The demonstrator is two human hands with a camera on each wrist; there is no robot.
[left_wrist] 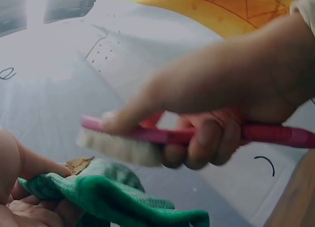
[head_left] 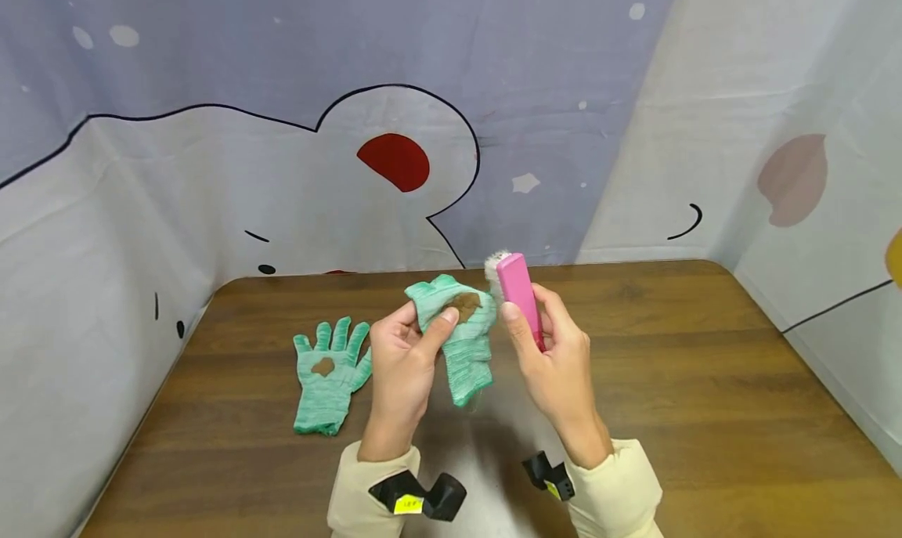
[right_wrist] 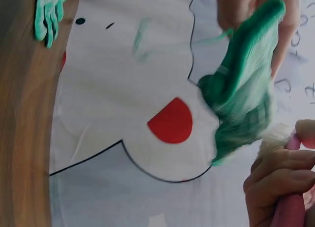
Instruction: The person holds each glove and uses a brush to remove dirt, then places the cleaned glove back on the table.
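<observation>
One brown-stained green knit glove [head_left: 327,401] flat on the wood-grain table [head_left: 705,389]; left hand [head_left: 403,358], yellow wrist label [head_left: 409,505] we can't read reliably, pinches a second stained glove [head_left: 468,354] aloft; right hand [head_left: 560,366] grips a pink brush [head_left: 520,295], bristles near it.

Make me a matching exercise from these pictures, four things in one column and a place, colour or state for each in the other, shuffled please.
Column one
1. Pink brush
2. Raised glove
3. Other glove
4. Table

Column two
A. Lies with its fingers spread
B. Held in the right hand
C. Brown with wood grain
D. Held in the left hand

Pairs: 1-B, 2-D, 3-A, 4-C
</observation>
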